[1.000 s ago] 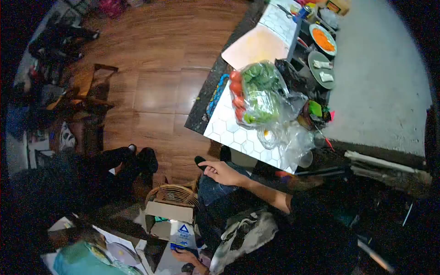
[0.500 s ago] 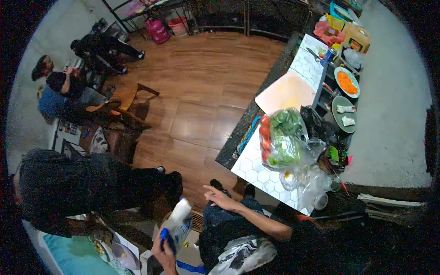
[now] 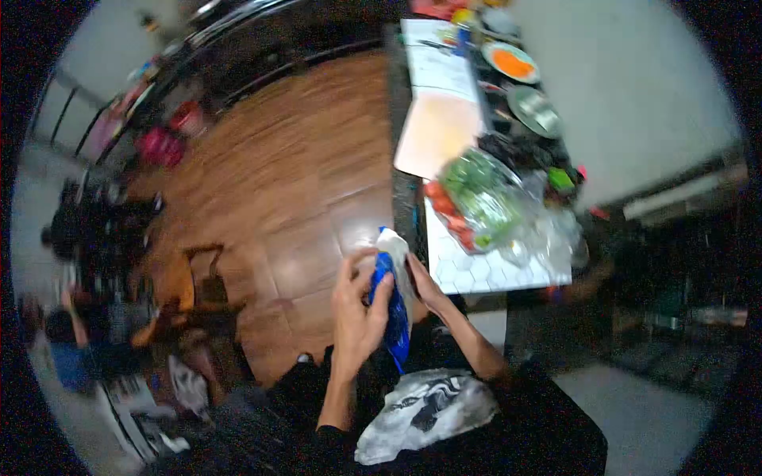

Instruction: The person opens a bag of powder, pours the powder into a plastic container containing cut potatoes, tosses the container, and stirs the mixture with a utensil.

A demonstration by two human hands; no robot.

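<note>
A blue and white packet [image 3: 397, 317] hangs between my two hands in front of my body. My left hand [image 3: 357, 305] is closed on its left side, with the thumb over the blue part. Against the white right side rests my right hand [image 3: 427, 287], its fingers partly hidden behind the packet. To the right, on the white hexagon-patterned counter [image 3: 468, 274], lie a clear bag of green vegetables [image 3: 480, 190] and red tomatoes [image 3: 446, 210].
A pale board [image 3: 436, 135], a plate of orange shreds [image 3: 512, 63] and a green plate [image 3: 533, 111] are on the counter. A person in blue [image 3: 71, 361] sits at far left near a wooden chair [image 3: 186, 278]. Much is motion-blurred.
The view has swung right. The packet has come up from the lower left to the front of my body, and my right hand has moved onto it.
</note>
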